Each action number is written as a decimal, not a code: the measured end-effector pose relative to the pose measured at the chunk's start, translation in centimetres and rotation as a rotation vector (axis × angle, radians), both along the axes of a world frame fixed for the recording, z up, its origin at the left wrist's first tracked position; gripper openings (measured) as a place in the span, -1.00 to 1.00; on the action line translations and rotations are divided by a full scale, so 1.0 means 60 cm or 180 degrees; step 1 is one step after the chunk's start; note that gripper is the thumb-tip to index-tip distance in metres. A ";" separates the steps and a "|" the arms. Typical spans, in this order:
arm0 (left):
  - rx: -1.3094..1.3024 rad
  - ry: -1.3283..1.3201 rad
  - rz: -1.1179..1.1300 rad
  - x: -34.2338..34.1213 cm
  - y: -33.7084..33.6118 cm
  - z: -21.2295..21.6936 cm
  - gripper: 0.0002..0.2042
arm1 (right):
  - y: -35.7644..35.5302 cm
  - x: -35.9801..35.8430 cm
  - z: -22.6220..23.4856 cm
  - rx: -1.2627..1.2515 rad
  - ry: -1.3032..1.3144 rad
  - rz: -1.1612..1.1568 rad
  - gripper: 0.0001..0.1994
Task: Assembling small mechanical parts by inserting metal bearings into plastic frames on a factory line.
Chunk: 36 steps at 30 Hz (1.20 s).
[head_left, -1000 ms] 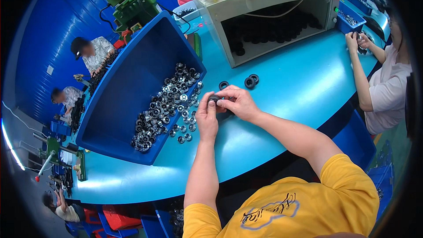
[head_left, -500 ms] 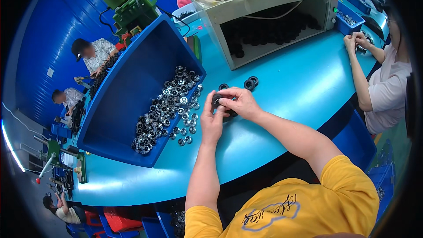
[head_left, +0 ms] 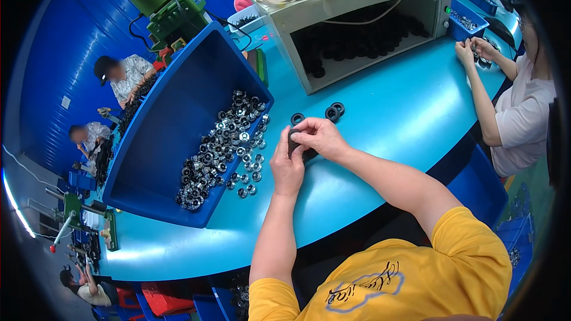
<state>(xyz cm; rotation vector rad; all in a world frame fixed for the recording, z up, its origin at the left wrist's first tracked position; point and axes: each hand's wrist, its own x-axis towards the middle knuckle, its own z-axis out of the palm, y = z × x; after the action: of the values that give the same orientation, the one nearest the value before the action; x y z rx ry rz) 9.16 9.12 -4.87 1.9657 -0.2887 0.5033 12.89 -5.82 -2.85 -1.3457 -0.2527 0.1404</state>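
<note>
A black rubber ring (head_left: 293,138) is held upright between my two hands in front of the bin's near corner. Around its left side, my left hand (head_left: 287,169) is closed. The thumb and fingers of my right hand (head_left: 323,138) press on it from the right. Whether anything sits inside the ring is hidden by the fingers. Just beyond my hands lie a loose black ring (head_left: 297,119) and a pair of black rings (head_left: 332,113) leaning together. Another dark piece (head_left: 310,154) shows partly below my right hand.
To the left, a tilted blue bin (head_left: 160,137) spills shiny metal wheel-like parts (head_left: 221,148) onto the blue table (head_left: 380,119). Behind stands an open-fronted box (head_left: 291,62) holding many black rings. A co-worker (head_left: 520,107) sits at right; a green machine (head_left: 163,9) stands at back left.
The black ring has turned more edge-on between my fingers. Both hands stay closed on it at nearly the same place. The whole view has shifted slightly.
</note>
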 end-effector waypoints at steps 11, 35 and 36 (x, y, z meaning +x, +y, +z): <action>-0.1736 0.0653 -0.0392 0.000 0.017 0.022 -0.72 | -0.001 -0.005 0.010 0.0130 -0.0102 0.0495 -0.81; -0.2002 0.0632 -0.0109 0.000 0.012 0.016 -0.81 | 0.016 -0.017 -0.003 -0.0488 -0.0518 0.0314 -0.79; -0.2159 0.0650 -0.0137 -0.001 0.013 0.015 -0.81 | 0.016 -0.020 0.004 -0.0476 -0.0629 0.0261 -0.79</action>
<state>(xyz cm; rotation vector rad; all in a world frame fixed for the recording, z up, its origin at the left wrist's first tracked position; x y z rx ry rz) 9.12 9.90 -3.98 1.3303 -0.0186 0.3115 11.66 -4.84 -2.64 -1.5002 -0.4720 0.0963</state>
